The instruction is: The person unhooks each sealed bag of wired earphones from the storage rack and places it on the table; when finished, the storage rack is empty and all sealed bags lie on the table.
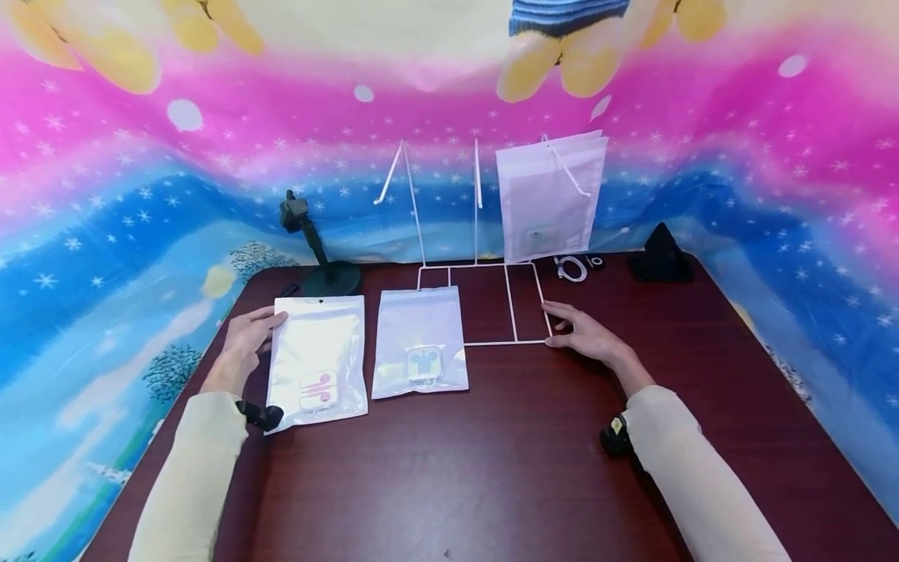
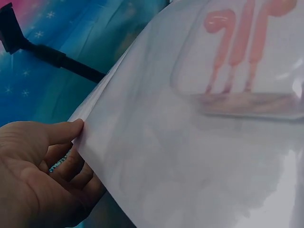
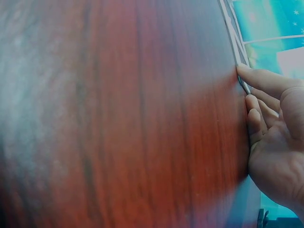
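At the table's left, my left hand [image 1: 243,348] pinches the upper left edge of a white pouch [image 1: 319,332] between thumb and fingers. Pink earphones [image 2: 230,45] in a clear case show through its front in the left wrist view. Beside it, a second white pouch [image 1: 419,324] with blue earphones [image 1: 424,364] lies across the left part of a white wire rack's base. My right hand [image 1: 586,332] holds the front right corner of that wire rack [image 1: 512,304], thumb and fingers at the wire in the right wrist view [image 3: 275,118]. White pouches [image 1: 548,187] hang from the rack's right hook.
A dark stand [image 1: 330,277] with an upright arm is at the back left. Behind the rack's right side lie a coiled white cable [image 1: 572,269] and a black wedge-shaped holder [image 1: 661,256]. A patterned cloth [image 1: 435,101] surrounds the table's back and sides.
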Motion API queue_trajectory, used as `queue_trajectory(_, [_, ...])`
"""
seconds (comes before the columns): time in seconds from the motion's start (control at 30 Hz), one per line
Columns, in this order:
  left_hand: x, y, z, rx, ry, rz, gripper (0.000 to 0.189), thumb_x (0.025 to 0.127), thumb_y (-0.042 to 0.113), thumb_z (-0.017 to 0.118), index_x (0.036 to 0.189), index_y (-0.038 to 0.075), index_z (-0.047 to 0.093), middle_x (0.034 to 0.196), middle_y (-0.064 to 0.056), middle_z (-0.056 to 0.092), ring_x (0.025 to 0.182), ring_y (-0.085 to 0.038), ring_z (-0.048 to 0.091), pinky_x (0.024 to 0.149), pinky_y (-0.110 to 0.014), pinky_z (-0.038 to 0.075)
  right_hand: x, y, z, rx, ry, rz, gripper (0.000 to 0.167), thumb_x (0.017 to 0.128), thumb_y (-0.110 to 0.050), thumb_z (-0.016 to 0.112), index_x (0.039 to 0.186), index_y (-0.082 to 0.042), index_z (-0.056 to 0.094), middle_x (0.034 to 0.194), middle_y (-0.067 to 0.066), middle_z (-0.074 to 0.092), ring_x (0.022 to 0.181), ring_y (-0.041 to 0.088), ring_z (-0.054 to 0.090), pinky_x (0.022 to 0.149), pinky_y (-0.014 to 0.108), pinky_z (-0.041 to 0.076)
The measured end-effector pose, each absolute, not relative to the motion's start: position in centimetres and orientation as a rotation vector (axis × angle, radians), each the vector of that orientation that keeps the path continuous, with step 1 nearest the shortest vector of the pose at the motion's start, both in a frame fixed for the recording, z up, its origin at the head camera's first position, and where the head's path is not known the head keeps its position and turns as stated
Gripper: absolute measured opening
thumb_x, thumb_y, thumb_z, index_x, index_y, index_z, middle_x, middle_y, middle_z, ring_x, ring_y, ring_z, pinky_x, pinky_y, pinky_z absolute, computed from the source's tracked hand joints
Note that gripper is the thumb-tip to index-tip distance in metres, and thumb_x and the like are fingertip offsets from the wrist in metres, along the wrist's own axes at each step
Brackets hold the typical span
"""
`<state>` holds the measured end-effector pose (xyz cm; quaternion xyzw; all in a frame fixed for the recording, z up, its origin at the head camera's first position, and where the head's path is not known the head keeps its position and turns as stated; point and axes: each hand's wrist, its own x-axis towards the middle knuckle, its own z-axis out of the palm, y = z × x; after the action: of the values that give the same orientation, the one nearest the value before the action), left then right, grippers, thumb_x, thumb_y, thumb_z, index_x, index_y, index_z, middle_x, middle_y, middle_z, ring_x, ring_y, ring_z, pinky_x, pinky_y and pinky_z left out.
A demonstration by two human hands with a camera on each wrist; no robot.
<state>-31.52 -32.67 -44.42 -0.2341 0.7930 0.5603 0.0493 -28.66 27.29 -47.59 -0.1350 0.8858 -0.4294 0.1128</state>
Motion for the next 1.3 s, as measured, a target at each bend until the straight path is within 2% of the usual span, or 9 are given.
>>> queue_trajectory(0.17, [-31.5,-32.8,-44.9,-0.723,2.433,1.673,0.057,0.103,0.036,0.065,0.155,0.016,0.051,0.095,0.014,0.063,0.089,-0.009,0.060,0.074,-0.024,0.049,-28.8,27.0,-47.7,-0.410,2.607,-1.254,0.075,0.097,-0.011,0.072,0.162,-0.004,0.034,0.168,0.018,0.026,0.128,0.039,0.051,0.108,0.051,0.043])
queue_trajectory(0.23, [-31.4,-32.8,-45.0,-0.726,2.436,1.672,0.057,0.103,0.034,0.065,0.155,0.016,0.051,0.100,0.012,0.063,0.090,-0.009,0.060,0.077,-0.025,0.049,-28.8,26.9,-47.7,-0.412,2.608,-1.253,0.076,0.097,-0.011,0.072,0.162,-0.004,0.034,0.168,0.019,0.027,0.127,0.039,0.052,0.107,0.050,0.044])
queue_trajectory(0.33, [-31.3,-32.6,-45.0,-0.710,2.445,1.674,0.056,0.104,0.034,0.063,0.155,0.016,0.051,0.118,0.003,0.065,0.096,-0.009,0.060,0.084,-0.028,0.051,-28.9,26.9,-47.7,-0.410,2.608,-1.258,0.076,0.096,-0.009,0.072,0.162,-0.005,0.034,0.168,0.018,0.027,0.126,0.038,0.051,0.107,0.049,0.043])
queue_trajectory(0.43, [-31.3,-32.6,-44.8,-0.682,2.442,1.672,0.054,0.106,0.034,0.060,0.156,0.015,0.050,0.143,-0.009,0.059,0.107,-0.013,0.061,0.089,-0.029,0.053,-28.9,26.9,-47.7,-0.419,2.615,-1.257,0.075,0.096,-0.008,0.072,0.161,-0.004,0.034,0.168,0.018,0.027,0.125,0.038,0.051,0.106,0.049,0.042])
queue_trajectory(0.53, [-31.5,-32.7,-44.5,-0.662,2.452,1.672,0.051,0.107,0.031,0.056,0.155,0.013,0.050,0.153,-0.014,0.052,0.118,-0.018,0.062,0.093,-0.029,0.056,-28.9,26.9,-47.6,-0.412,2.613,-1.256,0.075,0.097,-0.009,0.072,0.162,-0.004,0.034,0.168,0.017,0.027,0.125,0.037,0.050,0.107,0.049,0.042])
queue_trajectory(0.67, [-32.1,-32.6,-43.2,-0.645,2.457,1.746,0.050,0.109,0.027,0.054,0.155,0.009,0.050,0.153,-0.014,0.054,0.126,-0.021,0.061,0.101,-0.032,0.055,-28.8,27.0,-47.4,-0.413,2.620,-1.248,0.074,0.097,-0.010,0.072,0.161,-0.004,0.035,0.168,0.017,0.028,0.125,0.037,0.051,0.107,0.048,0.042])
queue_trajectory(0.9, [-33.6,-28.6,-39.3,-0.521,2.405,1.931,0.049,0.109,0.030,0.055,0.156,0.017,0.050,0.156,-0.009,0.052,0.136,-0.023,0.056,0.117,-0.043,0.043,-28.6,27.4,-47.1,-0.422,2.609,-1.263,0.075,0.097,-0.010,0.071,0.161,-0.001,0.034,0.168,0.020,0.025,0.127,0.041,0.050,0.108,0.053,0.041])
queue_trajectory(1.1, [-34.5,-23.8,-38.2,-0.269,2.350,1.957,0.049,0.107,0.028,0.059,0.154,0.014,0.053,0.153,-0.013,0.055,0.135,-0.028,0.058,0.115,-0.046,0.044,-28.7,27.3,-47.3,-0.440,2.617,-1.246,0.074,0.097,-0.009,0.071,0.160,0.000,0.034,0.168,0.020,0.026,0.126,0.040,0.051,0.108,0.052,0.041])
queue_trajectory(1.3, [-35.4,-18.8,-41.0,-0.158,2.343,1.878,0.042,0.105,0.019,0.063,0.146,0.007,0.060,0.145,-0.018,0.062,0.129,-0.034,0.061,0.111,-0.048,0.049,-28.7,27.4,-47.7,-0.427,2.628,-1.242,0.073,0.097,-0.009,0.072,0.160,-0.001,0.035,0.168,0.019,0.027,0.126,0.040,0.051,0.107,0.051,0.042])
